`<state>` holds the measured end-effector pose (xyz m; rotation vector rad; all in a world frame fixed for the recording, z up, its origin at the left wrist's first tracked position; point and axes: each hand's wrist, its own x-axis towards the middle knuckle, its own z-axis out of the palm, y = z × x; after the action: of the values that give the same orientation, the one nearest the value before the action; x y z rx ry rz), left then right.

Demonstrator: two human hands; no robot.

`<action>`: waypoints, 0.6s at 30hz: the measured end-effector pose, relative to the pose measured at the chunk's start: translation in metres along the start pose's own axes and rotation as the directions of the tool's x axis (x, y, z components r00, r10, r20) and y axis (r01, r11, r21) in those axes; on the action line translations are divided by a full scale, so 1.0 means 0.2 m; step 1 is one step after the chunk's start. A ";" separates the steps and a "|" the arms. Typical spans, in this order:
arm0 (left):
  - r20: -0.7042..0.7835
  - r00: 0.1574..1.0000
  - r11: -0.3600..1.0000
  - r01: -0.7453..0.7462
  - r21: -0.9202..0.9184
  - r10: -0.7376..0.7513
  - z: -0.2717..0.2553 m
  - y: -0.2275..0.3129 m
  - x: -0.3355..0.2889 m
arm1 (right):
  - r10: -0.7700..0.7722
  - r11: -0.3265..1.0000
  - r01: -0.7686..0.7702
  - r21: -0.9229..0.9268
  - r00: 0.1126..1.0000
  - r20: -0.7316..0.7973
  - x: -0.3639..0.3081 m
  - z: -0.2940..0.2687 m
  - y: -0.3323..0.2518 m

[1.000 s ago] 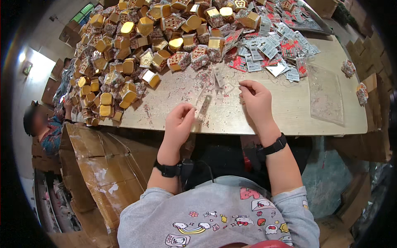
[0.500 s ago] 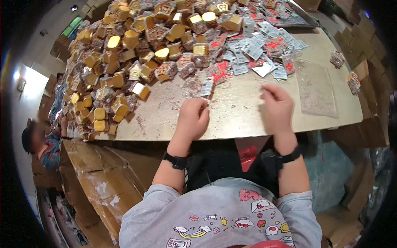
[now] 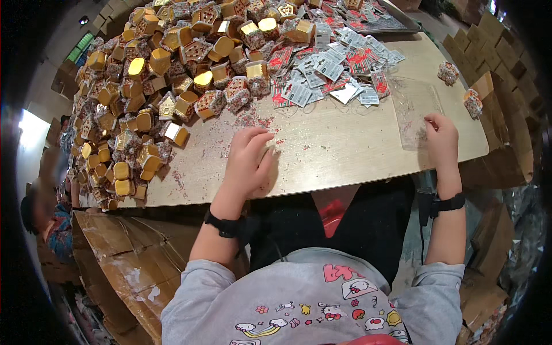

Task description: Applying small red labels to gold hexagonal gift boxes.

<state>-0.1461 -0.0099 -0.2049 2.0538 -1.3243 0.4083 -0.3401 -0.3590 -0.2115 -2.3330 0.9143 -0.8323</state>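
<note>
My left hand [image 3: 246, 161] hovers over or rests on the near part of the table, fingers loosely bent and thumb apart, holding nothing I can see. Red glitter crumbs lie just beyond it. At the right, my right hand [image 3: 443, 142] is curled with thumb and forefinger together, over the lower right side of a flat clear plastic bag [image 3: 415, 123]; whether it grips anything is hidden. Beyond both hands lies a pile of white and red cardboard tags [image 3: 329, 68] with thin strings. Glittery house-shaped ornaments [image 3: 210, 103] with gold bases are heaped at the left.
Two loose ornaments [image 3: 472, 103] sit near the right edge of the pale table [image 3: 345, 146]. A dark tray [image 3: 397, 24] stands at the back. Cardboard [image 3: 132, 253] lies below the table's left side, and stacked boxes [image 3: 489, 40] stand at far right. Another person [image 3: 49, 224] is at the left.
My right hand has moved right, onto the bag's side. The single tag beside my left hand is gone from that spot, and my left hand has opened somewhat. The whole view has shifted.
</note>
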 end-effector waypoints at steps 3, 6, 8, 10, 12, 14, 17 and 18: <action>0.120 0.986 0.993 -0.116 0.027 0.112 -0.08 0.03 0.17 | -0.130 0.981 0.132 -0.144 0.991 0.022 -0.01 0.02 0.00; 0.193 0.969 0.987 -0.160 0.016 0.154 -0.05 0.06 0.38 | -0.078 0.992 0.075 -0.099 0.997 -0.023 -0.02 -0.01 -0.05; 0.237 0.956 0.983 -0.185 0.020 0.175 0.03 0.05 0.52 | -0.077 0.994 0.073 -0.078 0.996 -0.043 -0.03 -0.01 -0.04; 0.283 0.935 0.974 -0.225 0.011 0.213 0.15 0.02 0.65 | -0.030 0.997 0.027 -0.067 0.999 -0.033 -0.04 -0.01 -0.02; 0.306 0.943 0.980 -0.169 0.105 0.130 0.28 -0.06 0.73 | 0.013 0.998 -0.014 -0.058 1.000 -0.027 -0.06 -0.03 -0.03; 0.309 0.945 0.981 -0.151 0.123 0.107 0.40 -0.15 0.81 | -0.010 0.998 0.008 -0.059 0.999 -0.030 -0.08 -0.07 -0.05; 0.311 0.945 0.964 -0.172 0.202 0.104 0.51 -0.15 0.83 | -0.067 0.996 0.065 -0.062 0.997 -0.041 -0.09 -0.12 -0.04; 0.301 0.946 0.941 -0.206 0.269 0.121 0.52 -0.14 0.84 | -0.111 0.991 0.110 -0.075 0.994 -0.015 -0.10 -0.15 -0.05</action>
<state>-0.0558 -0.1881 -0.1950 2.3224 -1.7026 0.4221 -0.3677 -0.3450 -0.1920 -2.4625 0.8439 -0.8807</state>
